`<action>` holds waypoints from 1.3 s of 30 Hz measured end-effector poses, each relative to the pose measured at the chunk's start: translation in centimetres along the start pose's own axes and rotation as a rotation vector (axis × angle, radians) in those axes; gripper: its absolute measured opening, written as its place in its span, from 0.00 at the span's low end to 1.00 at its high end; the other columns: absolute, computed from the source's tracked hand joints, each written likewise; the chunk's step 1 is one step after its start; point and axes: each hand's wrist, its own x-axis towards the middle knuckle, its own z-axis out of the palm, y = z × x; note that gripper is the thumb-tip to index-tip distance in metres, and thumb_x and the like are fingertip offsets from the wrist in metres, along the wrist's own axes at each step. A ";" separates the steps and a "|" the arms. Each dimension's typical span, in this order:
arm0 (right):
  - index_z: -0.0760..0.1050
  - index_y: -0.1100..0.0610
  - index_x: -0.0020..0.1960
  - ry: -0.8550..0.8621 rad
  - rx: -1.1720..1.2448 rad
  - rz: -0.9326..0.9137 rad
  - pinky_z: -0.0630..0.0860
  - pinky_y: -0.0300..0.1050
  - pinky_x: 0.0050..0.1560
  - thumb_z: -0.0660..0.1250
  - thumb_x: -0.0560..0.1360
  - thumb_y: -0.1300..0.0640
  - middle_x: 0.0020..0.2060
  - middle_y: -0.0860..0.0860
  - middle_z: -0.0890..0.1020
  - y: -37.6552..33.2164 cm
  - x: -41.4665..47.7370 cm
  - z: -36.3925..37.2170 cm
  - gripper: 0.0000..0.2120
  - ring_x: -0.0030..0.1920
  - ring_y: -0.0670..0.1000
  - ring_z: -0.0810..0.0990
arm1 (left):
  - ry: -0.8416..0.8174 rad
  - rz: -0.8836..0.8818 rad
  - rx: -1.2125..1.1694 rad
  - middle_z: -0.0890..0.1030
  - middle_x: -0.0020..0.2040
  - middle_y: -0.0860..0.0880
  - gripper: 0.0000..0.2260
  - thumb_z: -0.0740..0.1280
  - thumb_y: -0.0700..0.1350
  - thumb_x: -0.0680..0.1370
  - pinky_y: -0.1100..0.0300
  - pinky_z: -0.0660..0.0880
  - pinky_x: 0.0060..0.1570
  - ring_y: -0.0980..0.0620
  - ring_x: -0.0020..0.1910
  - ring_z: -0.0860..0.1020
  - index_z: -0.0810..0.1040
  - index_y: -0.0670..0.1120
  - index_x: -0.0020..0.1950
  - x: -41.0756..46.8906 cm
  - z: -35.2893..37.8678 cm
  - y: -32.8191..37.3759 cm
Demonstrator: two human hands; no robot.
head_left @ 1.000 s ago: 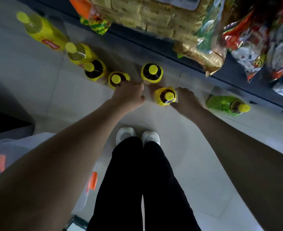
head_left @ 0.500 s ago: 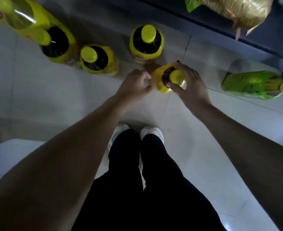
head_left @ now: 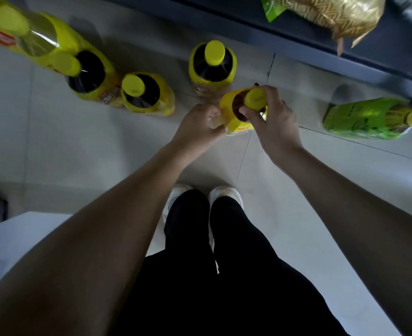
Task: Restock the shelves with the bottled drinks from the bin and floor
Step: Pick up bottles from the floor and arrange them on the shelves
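A yellow-labelled bottle of dark drink [head_left: 231,117] with a yellow cap stands on the tiled floor in front of my feet. My right hand [head_left: 272,120] grips it around the neck and cap from the right. My left hand [head_left: 197,127] touches its left side, fingers curled against the label. Three more yellow-capped dark bottles stand upright nearby: one behind it [head_left: 212,66], one to the left [head_left: 146,93], one further left [head_left: 91,76]. A pale yellow bottle [head_left: 30,40] is at the top left. A green bottle [head_left: 367,120] lies on its side at the right.
The dark lower shelf edge [head_left: 321,49] runs across the top, with snack bags [head_left: 333,15] hanging over it. A white bin [head_left: 18,234] sits at the lower left under my left arm. My legs and white shoes [head_left: 224,195] stand in the middle.
My right hand has closed round the neck of the near bottle, and my left hand has come against its side. The camera has dropped closer to the floor.
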 end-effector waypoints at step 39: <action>0.72 0.62 0.50 0.742 0.129 -0.604 0.74 0.54 0.44 0.55 0.72 0.37 0.41 0.59 0.81 -55.2 -24.7 -54.7 0.28 0.46 0.62 0.78 | 0.388 0.572 -0.407 0.78 0.48 0.58 0.12 0.72 0.46 0.72 0.67 0.73 0.45 0.60 0.48 0.78 0.74 0.51 0.53 -38.1 -46.5 46.1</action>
